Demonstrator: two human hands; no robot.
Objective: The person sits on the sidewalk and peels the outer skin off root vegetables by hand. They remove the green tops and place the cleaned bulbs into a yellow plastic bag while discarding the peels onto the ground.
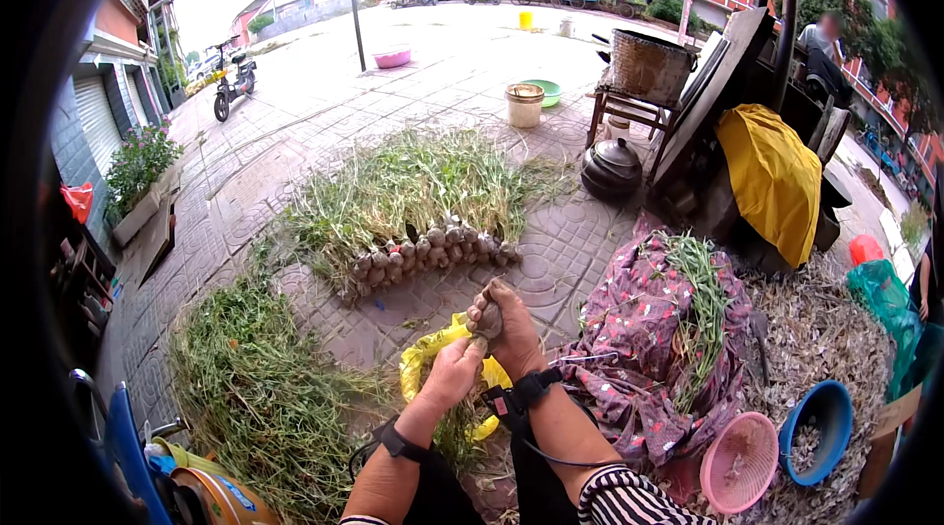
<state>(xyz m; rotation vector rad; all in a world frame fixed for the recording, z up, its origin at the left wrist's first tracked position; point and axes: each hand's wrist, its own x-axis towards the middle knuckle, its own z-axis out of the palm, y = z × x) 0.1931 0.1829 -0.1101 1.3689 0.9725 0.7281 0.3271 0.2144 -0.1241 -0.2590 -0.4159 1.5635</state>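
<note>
Both of my hands meet in front of me at a small brown, muddy-looking lump (488, 320). My right hand (515, 327) wraps around it from the right. Pinched fingers of my left hand (455, 371) hold its lower end. What the lump is made of cannot be told. Under my hands is a yellow plastic bag (426, 354) with green stems (456, 436) by it. Beyond them stands a thick row of green leafy plants (420, 189), with several round brown root bundles (435, 248) along its near side.
Loose cut greenery (258, 377) is heaped at left. To the right lie a flowered cloth (619, 326), a pink plastic basket (740, 462), a blue basin (816, 433) and dry husk-like litter (811, 333). A black pot (611, 169) stands farther off; a person (824, 60) is at upper right.
</note>
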